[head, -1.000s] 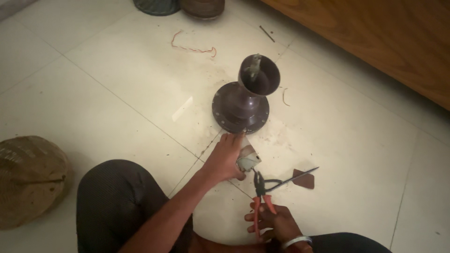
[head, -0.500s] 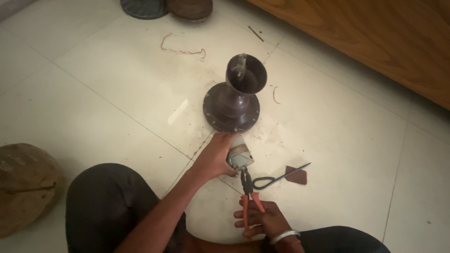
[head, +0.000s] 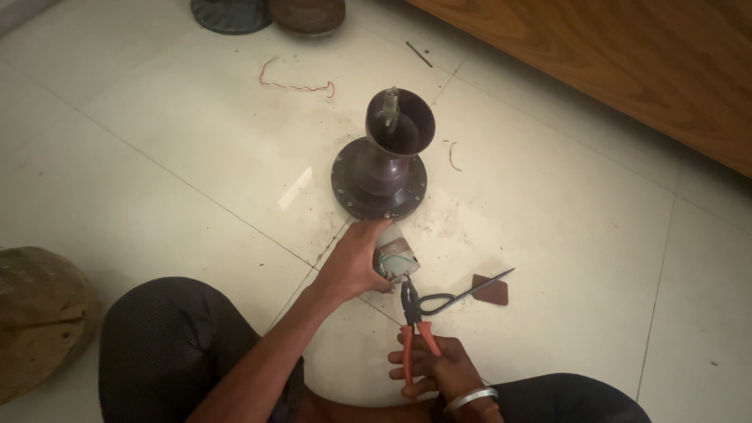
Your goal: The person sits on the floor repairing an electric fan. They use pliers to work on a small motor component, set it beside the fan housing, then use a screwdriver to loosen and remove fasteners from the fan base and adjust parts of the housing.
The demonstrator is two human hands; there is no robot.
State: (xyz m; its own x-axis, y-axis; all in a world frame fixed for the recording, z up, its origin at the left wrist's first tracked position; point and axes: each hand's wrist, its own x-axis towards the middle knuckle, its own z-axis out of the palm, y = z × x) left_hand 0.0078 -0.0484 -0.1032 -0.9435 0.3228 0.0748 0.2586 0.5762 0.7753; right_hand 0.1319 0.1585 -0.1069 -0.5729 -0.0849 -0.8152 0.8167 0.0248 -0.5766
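I sit on a tiled floor. My left hand (head: pixel 354 265) grips a small grey block-shaped part (head: pixel 395 261) with thin green and red wires on its face. My right hand (head: pixel 439 373) holds orange-handled pliers (head: pixel 413 316), whose dark jaws point up at the part's lower edge. Just beyond the part stands a dark brown funnel-shaped metal housing (head: pixel 382 160) with a round flanged base and a short shaft inside its open top.
A black looped wire (head: pixel 458 295) and a small brown triangular scrap (head: pixel 492 291) lie right of the pliers. A red wire (head: pixel 294 81) lies farther off. Two round dark covers (head: pixel 270 13) sit at the top, a wooden panel (head: pixel 627 63) runs at right, a woven basket (head: pixel 35 313) at left.
The view has shifted slightly. My hands keep the same grips, with the pliers' jaws now closer under the grey part.
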